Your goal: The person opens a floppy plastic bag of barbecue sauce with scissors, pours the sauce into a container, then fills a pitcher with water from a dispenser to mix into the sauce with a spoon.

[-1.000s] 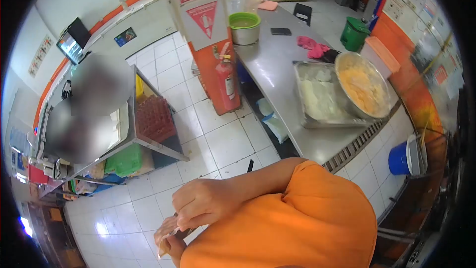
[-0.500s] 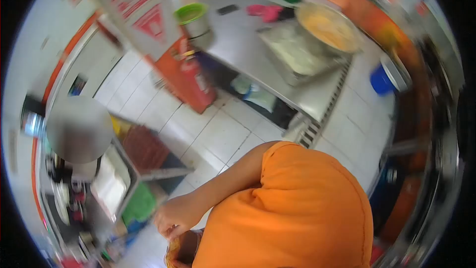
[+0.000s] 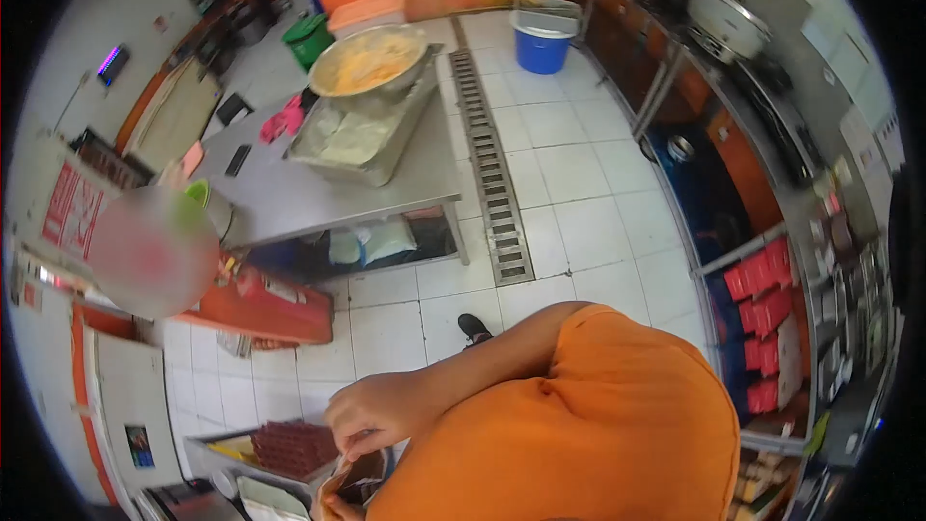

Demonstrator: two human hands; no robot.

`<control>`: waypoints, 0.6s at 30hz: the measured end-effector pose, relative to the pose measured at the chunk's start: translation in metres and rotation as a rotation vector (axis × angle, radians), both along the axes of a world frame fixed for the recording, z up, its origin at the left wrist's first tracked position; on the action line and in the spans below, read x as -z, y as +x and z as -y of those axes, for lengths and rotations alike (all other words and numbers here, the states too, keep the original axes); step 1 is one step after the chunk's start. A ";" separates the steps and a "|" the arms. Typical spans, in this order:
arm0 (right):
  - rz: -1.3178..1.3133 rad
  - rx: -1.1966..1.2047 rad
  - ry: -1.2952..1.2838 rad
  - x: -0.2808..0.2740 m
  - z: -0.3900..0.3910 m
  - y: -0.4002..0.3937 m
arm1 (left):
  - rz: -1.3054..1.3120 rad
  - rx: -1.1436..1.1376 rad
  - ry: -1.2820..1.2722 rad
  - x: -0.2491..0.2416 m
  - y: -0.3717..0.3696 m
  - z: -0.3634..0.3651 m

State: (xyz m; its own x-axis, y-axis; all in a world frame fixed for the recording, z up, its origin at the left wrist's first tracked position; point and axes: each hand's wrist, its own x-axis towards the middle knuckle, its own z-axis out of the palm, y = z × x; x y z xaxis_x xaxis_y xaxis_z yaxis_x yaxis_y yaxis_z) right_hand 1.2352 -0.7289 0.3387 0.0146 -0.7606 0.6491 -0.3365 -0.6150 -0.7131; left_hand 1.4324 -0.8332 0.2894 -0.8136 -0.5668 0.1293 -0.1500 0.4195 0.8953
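Note:
My right hand (image 3: 371, 415) reaches across to the left from an orange sleeve, its fingers pinched on the rim of an open bag (image 3: 361, 475) with a yellowish-brown edge and a dark brown inside. At the bottom edge of the view, part of my left hand (image 3: 340, 508) shows, its fingers closed on the lower side of the same bag. The rest of that hand is cut off, and the bag's contents cannot be made out. Just left of the bag are dark red stacked trays (image 3: 292, 448).
A steel table (image 3: 280, 203) holds a metal pan (image 3: 371, 150) of pale food and a large bowl (image 3: 371, 58) of orange-yellow food. A floor drain (image 3: 490, 169) runs past it. A blue bucket (image 3: 542, 48) stands farther back. Shelves with red boxes (image 3: 762, 280) line the right.
My view has swung to the right, so the steel table, drain and right-hand shelves show more fully. Both hands stay at the bag, low in front of me.

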 end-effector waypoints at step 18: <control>0.266 0.904 0.154 0.020 -0.336 -0.158 | -0.118 0.445 0.019 -0.006 -0.282 -0.174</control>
State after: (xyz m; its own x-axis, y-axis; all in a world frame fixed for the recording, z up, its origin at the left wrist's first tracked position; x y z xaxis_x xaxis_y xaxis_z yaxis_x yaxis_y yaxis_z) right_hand 1.0770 -0.3932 0.3186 -0.7546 -0.4889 0.4377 -0.4532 -0.0942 -0.8864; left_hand 1.1501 -0.6587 0.2951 -0.9588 -0.1688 0.2287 0.1446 0.4029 0.9038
